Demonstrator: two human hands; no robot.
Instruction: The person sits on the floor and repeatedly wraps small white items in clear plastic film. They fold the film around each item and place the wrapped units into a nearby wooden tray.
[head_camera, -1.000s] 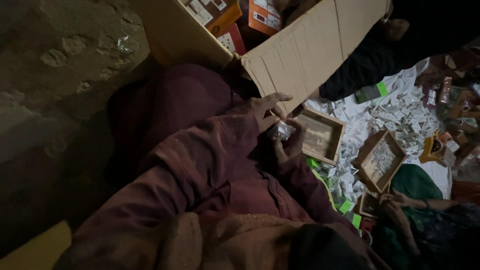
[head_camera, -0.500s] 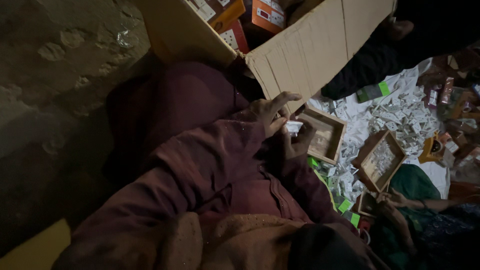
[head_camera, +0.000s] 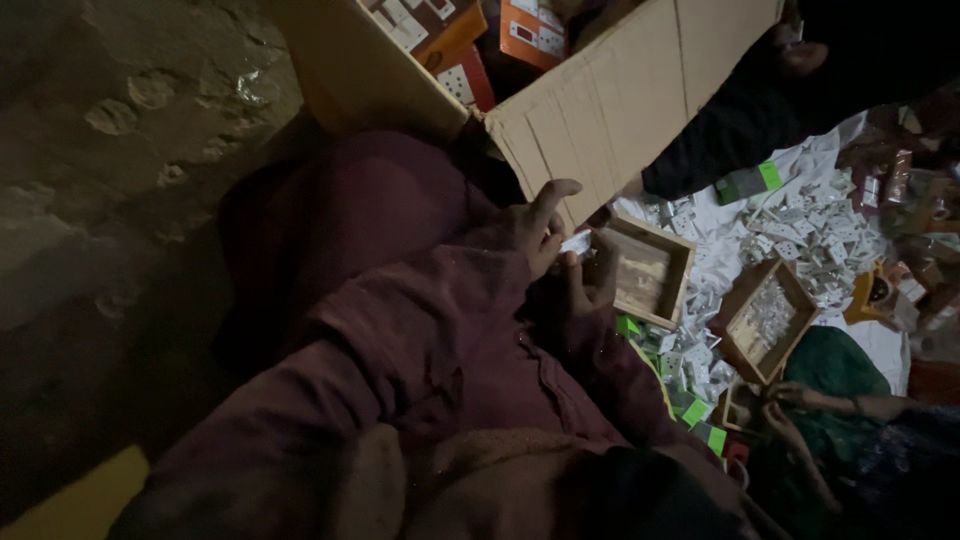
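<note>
A: Which containers do we have here?

B: Far and centre we see a big cardboard box (head_camera: 640, 95) with its flap hanging toward us; inside it lie orange packs (head_camera: 470, 40) with small white parts on them. Right of our hands sits a shallow wooden tray (head_camera: 648, 272), tilted, and what it holds is too dim for us to tell. Further right a second wooden tray (head_camera: 765, 320) holds a heap of small pale pieces.

A: And our hands?

B: Our left hand (head_camera: 535, 222) and right hand (head_camera: 588, 280) meet just beside the near edge of the first tray. Between them we pinch a small white part (head_camera: 576, 243); both grips are closed on it, the left forefinger lifted toward the box flap.

A: What room do we have around it?

B: Little. The flap's edge hangs just behind the left hand, the tray touches or nearly touches the right. On the right the floor is strewn with loose white pieces (head_camera: 800, 225) on white sheets, with green-tipped packs (head_camera: 700, 415) near us. Another person's hand (head_camera: 790, 400) works at the near right. To the left we have only bare, dark ground (head_camera: 120, 200).
</note>
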